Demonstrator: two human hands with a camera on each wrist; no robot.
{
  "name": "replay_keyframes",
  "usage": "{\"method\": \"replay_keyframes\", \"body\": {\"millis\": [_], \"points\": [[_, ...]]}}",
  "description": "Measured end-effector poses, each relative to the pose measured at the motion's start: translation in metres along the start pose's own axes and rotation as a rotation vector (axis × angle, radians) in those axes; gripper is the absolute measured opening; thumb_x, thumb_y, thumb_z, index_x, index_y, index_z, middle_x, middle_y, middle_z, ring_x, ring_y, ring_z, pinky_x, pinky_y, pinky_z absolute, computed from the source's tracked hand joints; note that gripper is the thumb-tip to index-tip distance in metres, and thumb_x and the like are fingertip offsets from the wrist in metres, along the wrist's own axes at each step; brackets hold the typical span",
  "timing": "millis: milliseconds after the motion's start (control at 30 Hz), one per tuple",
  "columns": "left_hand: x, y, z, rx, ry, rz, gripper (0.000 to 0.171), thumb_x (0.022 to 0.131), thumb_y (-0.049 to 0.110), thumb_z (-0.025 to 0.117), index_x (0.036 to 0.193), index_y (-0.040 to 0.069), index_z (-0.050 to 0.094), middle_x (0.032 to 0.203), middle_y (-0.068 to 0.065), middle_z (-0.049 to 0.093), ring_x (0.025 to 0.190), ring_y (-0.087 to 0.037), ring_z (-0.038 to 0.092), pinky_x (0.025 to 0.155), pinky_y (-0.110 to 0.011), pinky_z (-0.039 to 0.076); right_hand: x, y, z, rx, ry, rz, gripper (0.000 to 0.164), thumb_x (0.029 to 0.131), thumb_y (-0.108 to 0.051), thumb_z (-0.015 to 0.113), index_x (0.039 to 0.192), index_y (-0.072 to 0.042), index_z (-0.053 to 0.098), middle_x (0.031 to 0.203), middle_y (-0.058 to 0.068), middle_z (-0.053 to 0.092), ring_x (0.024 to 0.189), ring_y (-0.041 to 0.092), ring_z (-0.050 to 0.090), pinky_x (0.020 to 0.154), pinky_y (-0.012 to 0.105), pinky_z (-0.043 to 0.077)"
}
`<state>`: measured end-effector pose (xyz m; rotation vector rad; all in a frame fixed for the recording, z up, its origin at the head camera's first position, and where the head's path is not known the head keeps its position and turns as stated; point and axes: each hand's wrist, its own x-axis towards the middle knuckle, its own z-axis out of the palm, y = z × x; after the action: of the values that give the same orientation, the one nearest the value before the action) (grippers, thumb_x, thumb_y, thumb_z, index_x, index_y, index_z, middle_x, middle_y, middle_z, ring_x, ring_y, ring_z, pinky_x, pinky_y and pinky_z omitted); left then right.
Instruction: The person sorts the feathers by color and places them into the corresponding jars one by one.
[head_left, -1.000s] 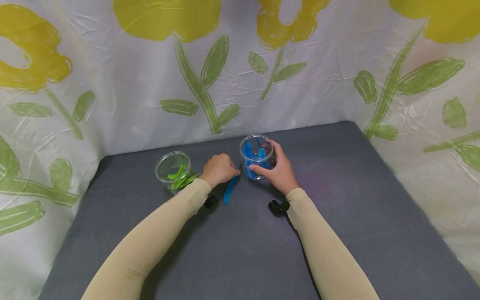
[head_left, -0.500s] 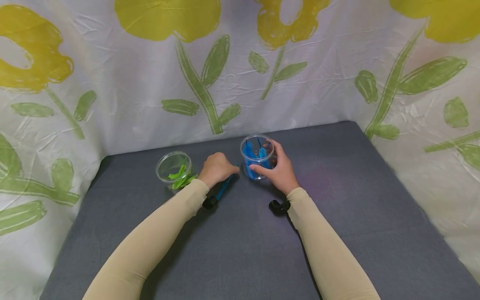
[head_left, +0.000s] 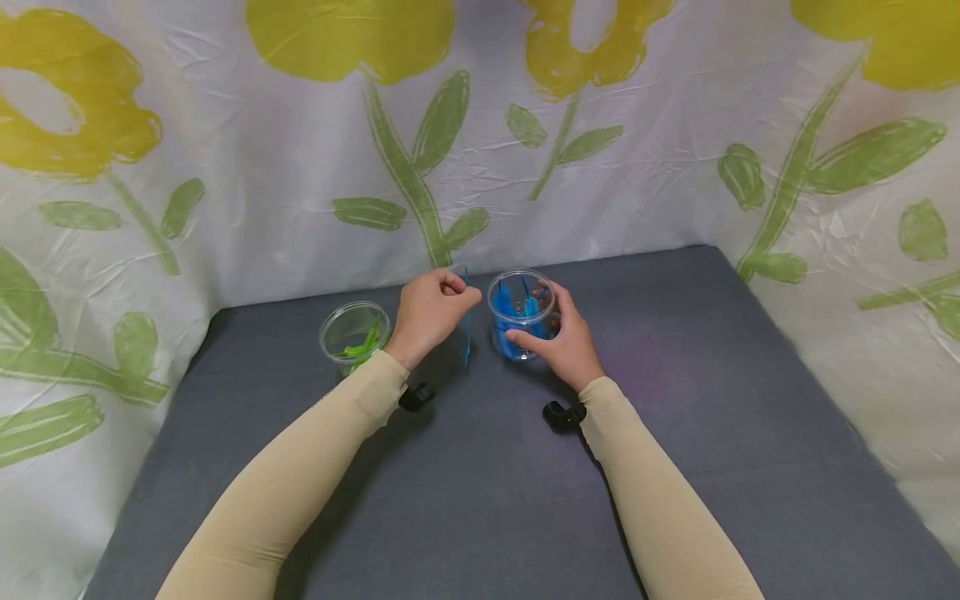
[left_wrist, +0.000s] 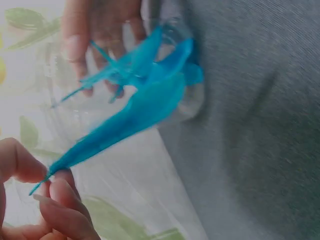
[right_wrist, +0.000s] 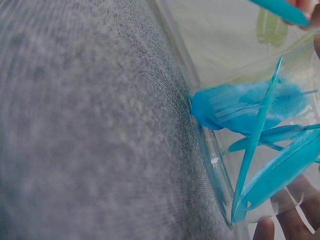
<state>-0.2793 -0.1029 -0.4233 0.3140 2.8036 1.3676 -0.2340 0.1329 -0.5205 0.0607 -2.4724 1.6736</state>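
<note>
My left hand pinches a blue feather by the thin end of its quill between thumb and fingertips. In the head view that feather hangs upright, edge-on, just left of a clear plastic jar. Several blue feathers stand and lean inside this jar, as the right wrist view shows. Curled around the jar's right side, my right hand holds it upright on the table, thumb in front. Farther left stands a second clear jar with bright green feathers, partly hidden behind my left hand and sleeve.
Grey cloth covers the table. A white curtain with yellow flowers and green leaves rises behind and at both sides. Black wrist cameras sit under both cuffs.
My left hand has risen and moved away from me, lifting the blue feather off the cloth until it hangs upright. The right hand still holds its jar in place.
</note>
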Motion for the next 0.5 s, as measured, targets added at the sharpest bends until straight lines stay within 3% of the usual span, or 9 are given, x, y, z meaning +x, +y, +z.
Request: {"method": "replay_keyframes", "body": {"millis": [200,400,500], "points": [[-0.002,0.016,-0.005,-0.094,0.039,0.037,0.021,0.097,0.037,0.073,0.102,0.016,0.072,0.092,-0.003,0.071,0.083,-0.024,0.065,0.075,-0.040,0.054,-0.001,0.001,-0.001,-0.005,-0.004,0.013,0.100,0.086,-0.059,0.088,0.167,-0.037,0.032,0.164,0.001,0.052,0.144,0.030,0.054,0.121,0.061,0.046],[-0.003,0.032,-0.009,-0.275,0.023,0.115,0.015,0.101,0.031,0.070,0.105,0.016,0.070,0.083,-0.004,0.070,0.080,-0.025,0.066,0.071,-0.038,0.053,0.000,0.000,0.000,-0.005,-0.007,0.014,0.102,0.085,-0.061,0.088,0.167,-0.037,0.032,0.163,0.001,0.052,0.144,0.030,0.055,0.120,0.061,0.048],[-0.002,0.038,-0.010,-0.345,0.037,0.151,0.014,0.103,0.028,0.068,0.108,0.014,0.069,0.081,-0.002,0.069,0.080,-0.024,0.069,0.074,-0.036,0.057,0.001,0.000,0.000,-0.008,-0.004,0.010,0.103,0.085,-0.063,0.088,0.167,-0.036,0.032,0.163,-0.001,0.053,0.143,0.030,0.055,0.120,0.061,0.048]]}}
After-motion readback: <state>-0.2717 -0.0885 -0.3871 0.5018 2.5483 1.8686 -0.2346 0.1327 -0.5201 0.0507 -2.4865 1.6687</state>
